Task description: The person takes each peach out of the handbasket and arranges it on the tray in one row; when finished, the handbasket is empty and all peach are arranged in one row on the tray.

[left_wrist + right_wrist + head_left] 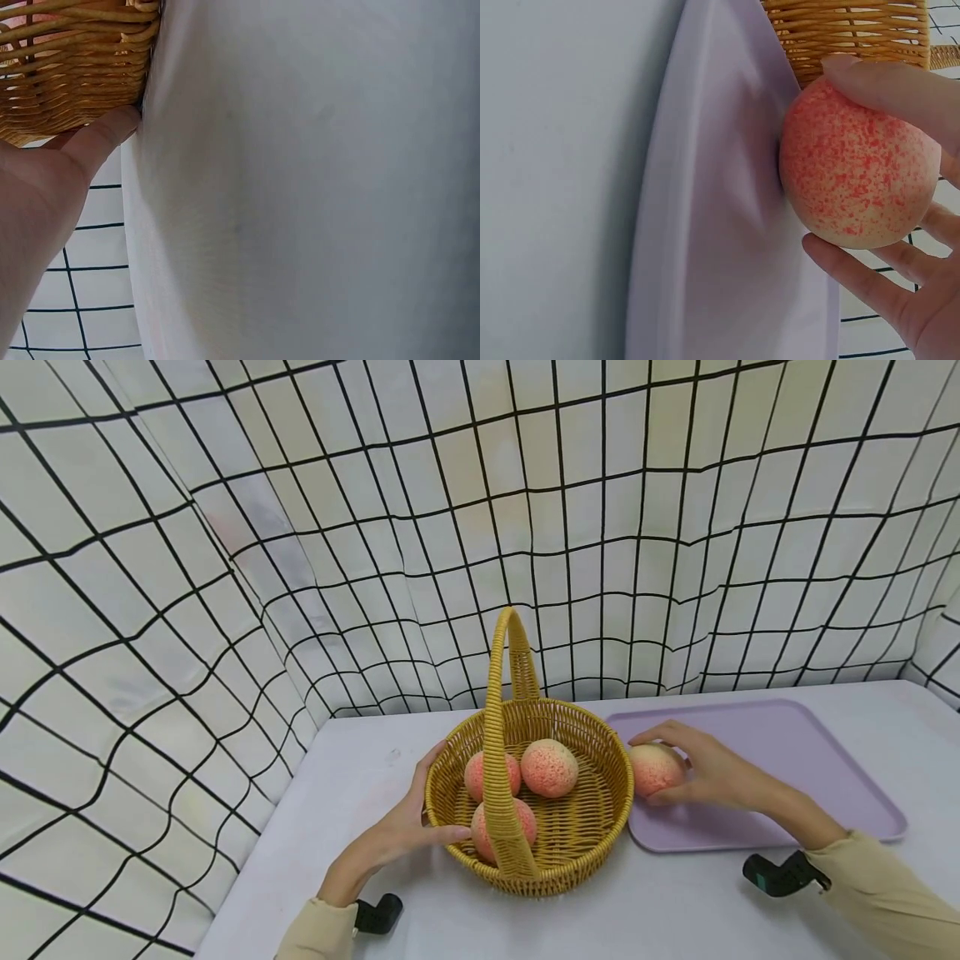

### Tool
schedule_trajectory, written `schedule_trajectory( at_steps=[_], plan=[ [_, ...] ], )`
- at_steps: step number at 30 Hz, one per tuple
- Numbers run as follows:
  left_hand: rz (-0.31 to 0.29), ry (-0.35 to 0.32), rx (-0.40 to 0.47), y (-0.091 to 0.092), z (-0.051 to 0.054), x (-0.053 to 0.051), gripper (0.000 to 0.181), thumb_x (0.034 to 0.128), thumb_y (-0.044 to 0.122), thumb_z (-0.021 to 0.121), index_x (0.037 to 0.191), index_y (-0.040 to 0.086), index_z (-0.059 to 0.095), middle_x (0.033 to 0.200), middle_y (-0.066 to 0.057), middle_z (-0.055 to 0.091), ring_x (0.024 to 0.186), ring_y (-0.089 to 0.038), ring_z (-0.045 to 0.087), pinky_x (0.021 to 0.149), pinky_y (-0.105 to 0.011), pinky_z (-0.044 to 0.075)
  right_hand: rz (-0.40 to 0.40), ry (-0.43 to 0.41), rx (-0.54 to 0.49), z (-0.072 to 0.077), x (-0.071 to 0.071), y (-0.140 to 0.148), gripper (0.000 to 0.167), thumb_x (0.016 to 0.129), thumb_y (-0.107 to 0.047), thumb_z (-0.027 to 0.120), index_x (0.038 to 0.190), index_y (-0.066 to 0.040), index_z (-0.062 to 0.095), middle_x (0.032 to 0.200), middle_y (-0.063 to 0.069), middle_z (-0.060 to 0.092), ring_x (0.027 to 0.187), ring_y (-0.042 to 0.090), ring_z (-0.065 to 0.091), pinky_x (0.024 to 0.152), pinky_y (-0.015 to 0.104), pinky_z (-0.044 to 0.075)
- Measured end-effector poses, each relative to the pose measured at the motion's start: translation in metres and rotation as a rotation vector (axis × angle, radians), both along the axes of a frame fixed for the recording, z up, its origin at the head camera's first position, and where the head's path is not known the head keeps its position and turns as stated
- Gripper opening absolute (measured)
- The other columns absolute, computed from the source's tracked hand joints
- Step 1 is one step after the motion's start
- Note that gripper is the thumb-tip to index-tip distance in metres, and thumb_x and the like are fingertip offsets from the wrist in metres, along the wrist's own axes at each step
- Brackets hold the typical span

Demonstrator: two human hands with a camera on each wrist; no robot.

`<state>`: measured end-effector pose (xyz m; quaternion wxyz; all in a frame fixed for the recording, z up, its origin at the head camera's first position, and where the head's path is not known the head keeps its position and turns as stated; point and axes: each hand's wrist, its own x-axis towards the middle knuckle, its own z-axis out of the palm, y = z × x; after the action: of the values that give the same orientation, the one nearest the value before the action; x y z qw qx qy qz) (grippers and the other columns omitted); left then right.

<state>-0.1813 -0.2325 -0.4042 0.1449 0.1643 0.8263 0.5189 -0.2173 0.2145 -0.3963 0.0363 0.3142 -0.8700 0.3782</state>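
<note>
A wicker basket (570, 852) with a tall arched handle stands on the table, with three pink-and-cream peaches (550, 768) inside. My left hand (401, 818) holds the basket's left side, thumb towards the front and fingers along the outer wall. In the left wrist view, a finger (105, 139) touches the wicker near its base. My right hand (701, 768) grips another peach (859, 161) between thumb and fingers. That peach is over the left part of the lilac tray (750, 827), close beside the basket; whether it touches the tray cannot be told.
The tray lies right of the basket on a white-covered table (322, 793). White walls with a black grid net (555, 535) rise behind and to the left. A black wrist device (783, 872) sits by the right sleeve, another (378, 914) by the left.
</note>
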Motion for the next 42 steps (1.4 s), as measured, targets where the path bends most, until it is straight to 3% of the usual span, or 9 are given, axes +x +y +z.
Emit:
schedule_trajectory(
  at_steps=[12, 20, 27, 32, 36, 42],
  plan=[
    [-0.002, -0.009, 0.001, 0.0026, -0.0007, -0.001, 0.127, 0.083, 0.038, 0.087, 0.167, 0.028, -0.007, 0.173, -0.018, 0.004, 0.157, -0.043, 0.017, 0.122, -0.066, 0.016, -0.034, 0.047, 0.019, -0.0038, -0.0056, -0.0062, 0.068, 0.073, -0.014, 0.096, 0.133, -0.005, 0.066, 0.135, 0.013, 0.064, 0.128, 0.04, 0.056, 0.101, 0.064, 0.048],
    [0.0, -0.007, -0.002, 0.0031, 0.0002, -0.0016, 0.126, 0.0832, 0.038, 0.087, 0.167, 0.029, -0.007, 0.173, -0.018, 0.004, 0.156, -0.043, 0.019, 0.122, -0.065, 0.017, -0.017, 0.031, 0.007, -0.003, -0.0007, 0.0001, 0.068, 0.072, -0.014, 0.097, 0.132, -0.014, 0.067, 0.132, 0.007, 0.063, 0.121, 0.027, 0.056, 0.087, 0.045, 0.051],
    [0.003, -0.018, 0.007, 0.0015, -0.0002, -0.0018, 0.124, 0.0841, 0.036, 0.086, 0.167, 0.031, -0.006, 0.173, -0.017, 0.006, 0.155, -0.041, 0.022, 0.122, -0.062, 0.02, 0.004, 0.054, 0.002, -0.0046, 0.0024, 0.0003, 0.069, 0.069, -0.014, 0.098, 0.131, -0.02, 0.068, 0.128, -0.002, 0.063, 0.119, 0.015, 0.055, 0.096, 0.048, 0.049],
    [0.012, -0.019, 0.005, 0.0011, -0.0001, -0.0009, 0.124, 0.0837, 0.037, 0.086, 0.167, 0.031, -0.006, 0.173, -0.016, 0.005, 0.156, -0.041, 0.019, 0.122, -0.063, 0.018, 0.023, 0.048, 0.002, -0.0055, 0.004, 0.0, 0.069, 0.07, -0.017, 0.098, 0.132, -0.02, 0.068, 0.129, -0.001, 0.064, 0.12, 0.017, 0.057, 0.096, 0.05, 0.049],
    [0.011, -0.018, 0.008, 0.001, 0.0001, -0.0011, 0.124, 0.0837, 0.036, 0.086, 0.167, 0.031, -0.005, 0.173, -0.015, 0.005, 0.157, -0.04, 0.018, 0.123, -0.062, 0.017, -0.005, 0.045, 0.009, -0.006, 0.0036, 0.0001, 0.07, 0.069, -0.017, 0.098, 0.132, -0.017, 0.068, 0.128, 0.0, 0.065, 0.12, 0.019, 0.058, 0.095, 0.051, 0.05],
    [0.004, -0.01, 0.009, 0.0006, -0.0005, -0.0017, 0.122, 0.0847, 0.035, 0.085, 0.167, 0.031, -0.005, 0.173, -0.016, 0.006, 0.156, -0.04, 0.019, 0.122, -0.062, 0.018, -0.043, 0.045, 0.008, -0.0063, 0.001, -0.0001, 0.071, 0.069, -0.016, 0.098, 0.132, -0.01, 0.067, 0.129, 0.008, 0.065, 0.122, 0.031, 0.058, 0.096, 0.058, 0.05]
  ],
)
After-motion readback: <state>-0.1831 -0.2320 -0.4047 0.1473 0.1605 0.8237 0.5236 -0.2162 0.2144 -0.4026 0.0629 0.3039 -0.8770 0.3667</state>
